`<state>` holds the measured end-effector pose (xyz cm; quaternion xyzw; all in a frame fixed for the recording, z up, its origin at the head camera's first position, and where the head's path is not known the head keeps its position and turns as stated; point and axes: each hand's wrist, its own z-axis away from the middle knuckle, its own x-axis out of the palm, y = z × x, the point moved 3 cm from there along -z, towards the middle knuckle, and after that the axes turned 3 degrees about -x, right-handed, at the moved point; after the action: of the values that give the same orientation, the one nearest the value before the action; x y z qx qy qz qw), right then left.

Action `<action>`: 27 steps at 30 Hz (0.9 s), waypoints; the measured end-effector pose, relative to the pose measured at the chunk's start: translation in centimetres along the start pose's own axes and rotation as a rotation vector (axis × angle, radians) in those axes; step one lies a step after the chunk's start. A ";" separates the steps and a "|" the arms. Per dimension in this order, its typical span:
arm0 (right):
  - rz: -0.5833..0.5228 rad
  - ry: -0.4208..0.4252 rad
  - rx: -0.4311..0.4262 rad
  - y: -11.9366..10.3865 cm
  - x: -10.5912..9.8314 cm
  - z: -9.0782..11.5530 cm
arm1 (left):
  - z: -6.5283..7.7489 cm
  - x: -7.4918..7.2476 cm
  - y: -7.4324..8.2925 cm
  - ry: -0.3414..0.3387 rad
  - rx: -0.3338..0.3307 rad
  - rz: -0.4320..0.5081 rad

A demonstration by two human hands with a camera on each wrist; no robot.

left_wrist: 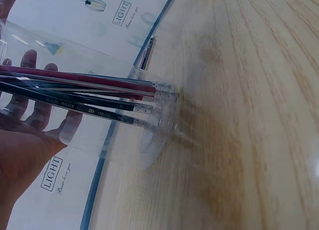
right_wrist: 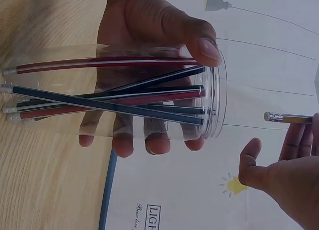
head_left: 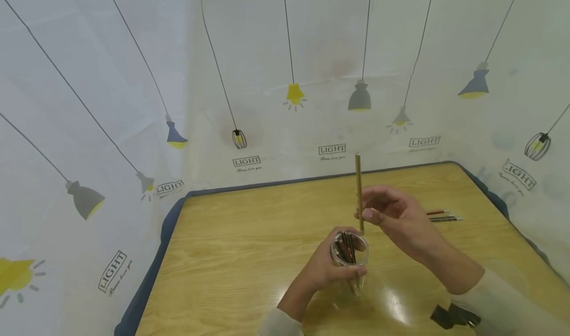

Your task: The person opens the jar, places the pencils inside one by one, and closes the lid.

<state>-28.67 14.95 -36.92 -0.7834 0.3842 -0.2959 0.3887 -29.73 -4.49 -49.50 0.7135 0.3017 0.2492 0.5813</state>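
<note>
My left hand (head_left: 322, 264) grips a clear round jar (right_wrist: 55, 54) close over the table, its fingers wrapped around the wall and its thumb near the rim. Inside stand several dark and red pencils (right_wrist: 109, 101), their eraser ends toward the bottom. Beside and above the jar's mouth, my right hand (head_left: 403, 222) pinches a gold-coloured pencil (head_left: 358, 187) between thumb and fingers. That pencil is nearly upright, its eraser end with a metal band pointing down. In the right wrist view, this eraser end is apart from the jar's rim.
On the wooden table (head_left: 231, 247), a red pencil (head_left: 438, 212) and dark ones (head_left: 447, 219) lie to the right, partly behind my right hand. White sheeting (head_left: 267, 39) printed with lamps surrounds the table, whose far edge has a blue border (head_left: 285, 181).
</note>
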 end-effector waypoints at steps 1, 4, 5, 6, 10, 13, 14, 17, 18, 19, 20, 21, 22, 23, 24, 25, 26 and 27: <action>0.014 0.005 0.004 0.0 0.1 0.0 | 0.0 0.0 0.0 0.000 0.005 0.001; 0.039 0.009 0.000 0.1 0.2 0.0 | -0.1 0.0 0.0 0.003 0.007 0.003; 0.044 0.008 -0.005 0.2 0.3 -0.1 | -0.1 0.0 0.0 0.005 0.005 0.001; 0.040 0.007 -0.007 0.3 0.3 -0.1 | -0.1 0.0 0.1 0.008 0.007 0.000; 0.036 0.008 -0.021 0.6 0.5 0.0 | -0.1 0.1 0.2 0.017 -0.010 0.000; 0.041 0.011 -0.014 0.8 0.6 0.0 | -0.1 0.1 0.2 0.021 -0.029 0.002; 0.043 0.012 -0.006 0.8 0.6 -0.1 | -0.1 0.0 0.2 0.022 -0.037 0.001; 0.035 0.010 0.015 1.0 0.6 -0.1 | -0.1 0.0 0.2 0.026 -0.048 -0.001; 0.032 0.011 0.021 1.0 0.6 -0.1 | -0.1 0.0 0.2 0.029 -0.052 -0.002; 0.030 0.011 0.023 1.1 0.6 0.0 | -0.1 0.0 0.2 0.030 -0.055 0.000; 0.031 0.015 0.031 1.1 0.6 0.0 | -0.1 0.0 0.2 0.029 -0.056 0.004; 0.030 0.014 0.031 1.2 0.5 0.1 | -0.1 0.1 0.2 0.030 -0.058 0.008; 0.030 0.014 0.031 1.3 0.5 0.2 | -0.1 0.1 0.1 0.029 -0.059 0.013; 0.030 0.015 0.035 1.4 0.5 0.3 | 0.0 0.1 0.1 0.028 -0.060 0.019; 0.027 0.016 0.042 1.4 0.5 0.4 | 0.0 0.1 0.1 0.027 -0.061 0.024; 0.033 0.017 0.046 1.6 0.4 0.5 | 0.0 0.1 0.1 0.026 -0.060 0.026; 0.042 0.016 0.051 1.7 0.3 0.6 | 0.0 0.1 0.1 0.025 -0.057 0.027; 0.058 0.014 0.052 1.9 0.2 0.8 | 0.0 0.1 0.1 0.024 -0.055 0.027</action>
<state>-28.68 14.34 -38.83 -0.7595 0.4015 -0.3001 0.4146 -29.66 -4.37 -49.43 0.6982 0.2922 0.2736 0.5935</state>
